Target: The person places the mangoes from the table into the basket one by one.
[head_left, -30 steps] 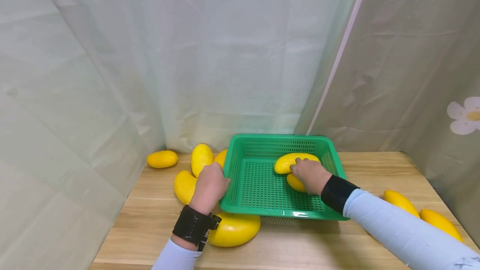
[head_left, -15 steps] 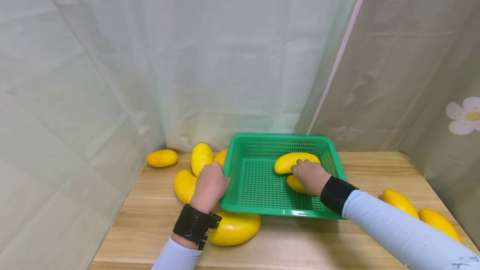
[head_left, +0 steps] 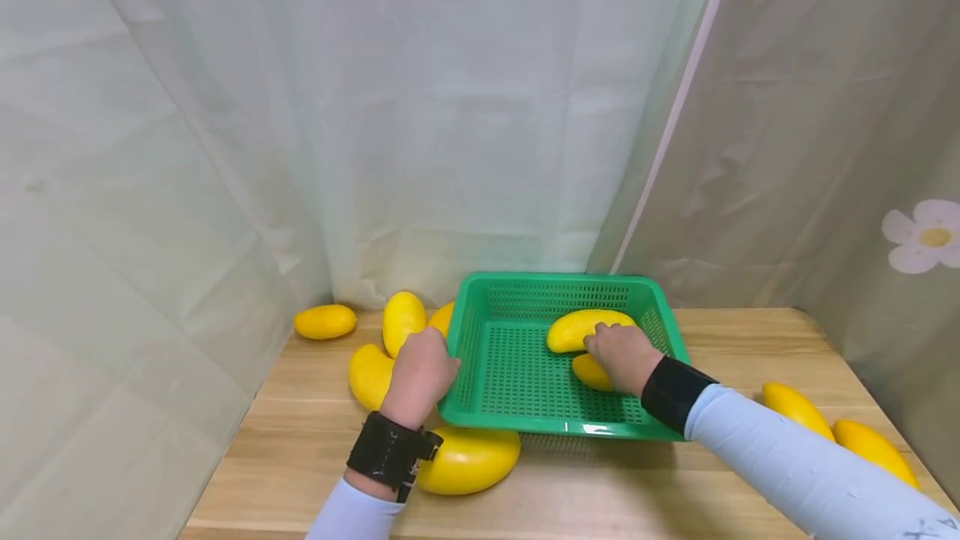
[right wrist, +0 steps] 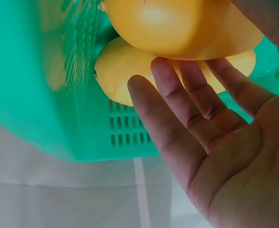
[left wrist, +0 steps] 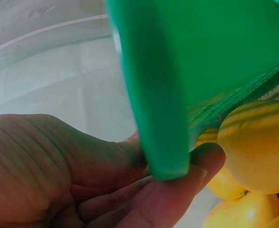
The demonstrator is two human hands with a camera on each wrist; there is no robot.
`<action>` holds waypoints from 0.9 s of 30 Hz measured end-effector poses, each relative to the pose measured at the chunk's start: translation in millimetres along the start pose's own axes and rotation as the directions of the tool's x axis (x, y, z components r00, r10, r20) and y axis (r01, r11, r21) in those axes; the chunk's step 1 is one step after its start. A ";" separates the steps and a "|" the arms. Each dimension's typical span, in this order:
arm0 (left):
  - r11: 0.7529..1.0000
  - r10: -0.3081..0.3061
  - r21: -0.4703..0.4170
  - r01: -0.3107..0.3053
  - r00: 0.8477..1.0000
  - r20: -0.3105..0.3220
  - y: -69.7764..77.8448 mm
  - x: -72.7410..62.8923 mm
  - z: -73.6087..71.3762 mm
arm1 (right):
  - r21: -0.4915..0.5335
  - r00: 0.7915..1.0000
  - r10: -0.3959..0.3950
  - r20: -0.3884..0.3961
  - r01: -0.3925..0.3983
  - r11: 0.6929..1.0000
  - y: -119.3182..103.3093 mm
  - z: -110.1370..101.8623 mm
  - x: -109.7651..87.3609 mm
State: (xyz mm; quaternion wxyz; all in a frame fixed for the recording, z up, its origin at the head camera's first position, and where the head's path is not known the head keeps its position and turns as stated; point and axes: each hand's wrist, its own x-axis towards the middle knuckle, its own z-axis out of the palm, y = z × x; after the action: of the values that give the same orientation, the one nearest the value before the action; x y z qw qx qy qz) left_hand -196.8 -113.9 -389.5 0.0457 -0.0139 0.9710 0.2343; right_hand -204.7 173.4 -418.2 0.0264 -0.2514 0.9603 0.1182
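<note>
A green plastic basket (head_left: 517, 423) with slotted walls stands near the back of the wooden table. My left hand (head_left: 422, 373) pinches its left rim between thumb and fingers, as the left wrist view (left wrist: 168, 156) shows close up. Inside, toward the right, lie two yellow mangoes, a longer one (head_left: 577, 330) behind and a smaller one (head_left: 589, 372) in front. My right hand (head_left: 622, 357) reaches in and holds the front mango (right wrist: 177, 28) between thumb and fingers. Those fingertips sit in the gap between both fruits, the forefinger standing a little apart.
Left of the basket are several more mangoes (head_left: 405, 319), partly hidden by the left hand. One large mango (head_left: 472, 461) lies under the basket's front left edge. Two others (head_left: 798, 409) lie on the right beside my sleeve. Pale curtains (head_left: 480, 107) enclose the back and sides.
The head view has shifted very slightly. Both hands, the basket and the mangoes otherwise stay where they were.
</note>
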 end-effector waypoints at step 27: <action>1.000 0.021 -0.006 -0.021 1.000 -0.020 -2.4 -1.0 2.2 | 0.238 0.943 0.268 -0.197 -0.219 0.946 44.5 -51.3 -36.0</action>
State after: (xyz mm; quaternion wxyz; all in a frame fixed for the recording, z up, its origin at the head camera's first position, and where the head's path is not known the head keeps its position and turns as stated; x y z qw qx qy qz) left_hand -195.5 -115.0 -392.4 0.0336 -0.0063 0.9707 0.2378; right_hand -194.5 215.8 -354.9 -0.0714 -0.1375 0.9878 -0.0124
